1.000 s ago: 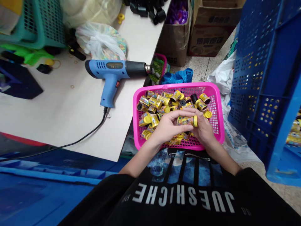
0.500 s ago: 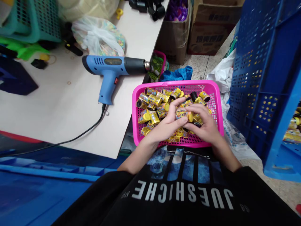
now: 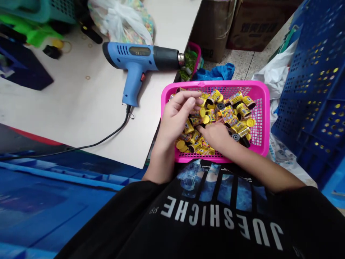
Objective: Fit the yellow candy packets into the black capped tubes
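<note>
A pink plastic basket (image 3: 265, 118) in front of my body holds a heap of small yellow printed canisters (image 3: 228, 113), some with yellow lids and some with black ends. Over the basket's left part is my left hand (image 3: 176, 115), its fingers loosely bent and apart from the thumb, with nothing visible in it. My right hand (image 3: 217, 136) reaches down into the middle of the heap. Its fingertips are mostly hidden among the canisters, so I cannot make out whether one is gripped.
A blue heat gun (image 3: 134, 59) lies on the white table (image 3: 81, 108) at the left, its cord trailing to the table's front. Behind it is a tied plastic bag (image 3: 122, 21) of colourful pieces. Blue crates (image 3: 315, 90) stand at the right, cardboard boxes (image 3: 250, 28) beyond.
My hands were together around one canister; now they are apart. The right hand has gone down into the heap, and the left has moved left and up. The view has shifted slightly.
</note>
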`<state>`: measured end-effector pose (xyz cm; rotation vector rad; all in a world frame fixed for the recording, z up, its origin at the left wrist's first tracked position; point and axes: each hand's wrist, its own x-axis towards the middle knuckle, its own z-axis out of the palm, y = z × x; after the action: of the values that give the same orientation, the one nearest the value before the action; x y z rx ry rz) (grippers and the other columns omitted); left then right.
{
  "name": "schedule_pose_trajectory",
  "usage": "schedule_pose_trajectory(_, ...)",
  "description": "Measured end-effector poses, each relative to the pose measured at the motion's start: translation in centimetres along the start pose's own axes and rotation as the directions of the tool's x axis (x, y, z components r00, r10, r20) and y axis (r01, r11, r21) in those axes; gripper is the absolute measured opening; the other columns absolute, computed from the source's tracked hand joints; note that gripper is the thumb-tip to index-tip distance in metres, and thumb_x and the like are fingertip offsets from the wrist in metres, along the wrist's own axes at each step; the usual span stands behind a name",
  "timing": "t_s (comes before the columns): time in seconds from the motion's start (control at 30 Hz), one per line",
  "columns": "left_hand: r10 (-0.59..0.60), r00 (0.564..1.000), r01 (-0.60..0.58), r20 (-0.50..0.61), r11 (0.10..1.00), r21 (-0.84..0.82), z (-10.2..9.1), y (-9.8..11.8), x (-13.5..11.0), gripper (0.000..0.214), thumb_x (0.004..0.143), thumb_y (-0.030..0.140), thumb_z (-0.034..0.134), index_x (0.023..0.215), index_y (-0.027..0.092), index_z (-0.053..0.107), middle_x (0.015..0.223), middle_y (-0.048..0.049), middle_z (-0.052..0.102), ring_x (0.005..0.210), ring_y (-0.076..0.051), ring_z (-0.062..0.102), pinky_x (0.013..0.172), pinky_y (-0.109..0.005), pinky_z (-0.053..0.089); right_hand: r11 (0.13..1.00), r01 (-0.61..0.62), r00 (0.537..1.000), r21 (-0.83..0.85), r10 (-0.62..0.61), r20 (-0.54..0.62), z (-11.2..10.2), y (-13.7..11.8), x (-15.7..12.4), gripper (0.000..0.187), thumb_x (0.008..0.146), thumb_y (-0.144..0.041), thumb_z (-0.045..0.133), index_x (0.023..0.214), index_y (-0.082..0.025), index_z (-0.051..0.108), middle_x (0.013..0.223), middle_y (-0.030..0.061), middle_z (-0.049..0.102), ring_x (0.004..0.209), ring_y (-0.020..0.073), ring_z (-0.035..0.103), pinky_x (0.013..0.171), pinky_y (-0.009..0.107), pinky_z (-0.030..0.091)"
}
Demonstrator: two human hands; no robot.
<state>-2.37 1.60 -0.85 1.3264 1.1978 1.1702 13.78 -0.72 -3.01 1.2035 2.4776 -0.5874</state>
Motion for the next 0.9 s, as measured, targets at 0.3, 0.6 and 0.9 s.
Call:
schedule_pose_trajectory(0.3,-0.077,0.997,0.076,0.013,0.996,0.043,-0.3,1.4,-0.2,0.028,0.096,0.046,0.064,0.100,0.022,0.077,0.086,-0.0038,0.077,0.065,-0.013,0.063,0.060,-0.025,0.049,0.951,-0.014,0.928,0.308,0.128,-0.351,-0.8,4.3,-6.2,0.020,0.088,-0.030,0.074,0.104,-0.019,0.071,0.108,0.0128,0.070,0.105,0.0303,0.065,0.083,0.040,0.052)
schedule_pose_trajectory(0.6,-0.066,0.943,-0.214,0.325,0.627,0.749,7.2,0.1,0.6,0.024,0.097,0.028,0.061,0.106,0.013,0.076,0.111,-0.0153,0.073,0.105,-0.028,0.067,0.090,-0.040,0.053,0.630,0.229,0.546,0.742,0.548,-0.633,0.3,10.0,-9.3,0.029,0.090,-0.032,0.067,0.118,-0.026,0.062,0.109,0.0051,0.066,0.094,0.0221,0.065,0.087,0.040,0.054)
schedule_pose_trajectory(0.9,-0.055,0.974,-0.099,0.220,0.771,0.629,8.5,-2.1,2.8,0.011,0.083,0.008,0.067,0.086,0.017,0.063,0.080,-0.0017,0.065,0.079,-0.017,0.062,0.075,-0.032,0.048,0.364,0.382,0.636,0.850,0.564,-0.527,0.4,10.0,-7.8,0.013,0.091,-0.032,0.055,0.097,-0.026,0.065,0.092,0.0011,0.065,0.089,0.0197,0.065,0.086,0.036,0.052)
